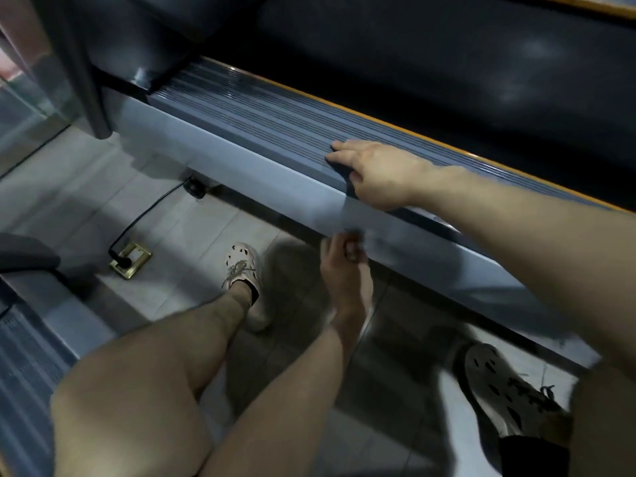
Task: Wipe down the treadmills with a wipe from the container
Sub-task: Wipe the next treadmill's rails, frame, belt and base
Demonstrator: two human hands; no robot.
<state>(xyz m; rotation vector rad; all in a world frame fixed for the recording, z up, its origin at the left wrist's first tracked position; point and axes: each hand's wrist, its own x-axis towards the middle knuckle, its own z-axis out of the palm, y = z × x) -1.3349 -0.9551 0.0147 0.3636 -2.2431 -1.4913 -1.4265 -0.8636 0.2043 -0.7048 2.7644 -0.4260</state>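
1. The treadmill (pixel 241 160) runs diagonally from about 11 o'clock down to 4 o'clock. Its dark belt (pixel 413 63) sits at the top, with a ribbed grey side rail (pixel 261 115) below it and a plain pale side panel under that.
2. The right hand (pixel 375 173) is a bit right of center, lying palm down on the ribbed rail. Its fingers (pixel 340 146) are stretched out flat toward 9 o'clock and touch the ribs, and the thumb hangs over the rail's outer edge. It isn't gripping anything.
3. The left hand (pixel 344 266) is just below it, toward 6 o'clock, reaching up to the lower part of the side panel. Its fingertips (pixel 354 251) are bunched together right against the panel.
4. This hand is really motion-blurred. There's a dark smudge at the fingertips and a pale smear on the panel just above them. I honestly can't tell if that's the wipe, or whether the fingers are pinching anything.
5. The person is crouched on a tiled floor (pixel 179 228), with one pale clog-style shoe (pixel 242 270) near center and the other shoe (pixel 506 390) at about 4 o'clock.
6. At 9 o'clock a black cable (pixel 144 215) runs from under the treadmill to a brass floor socket (pixel 130 259).
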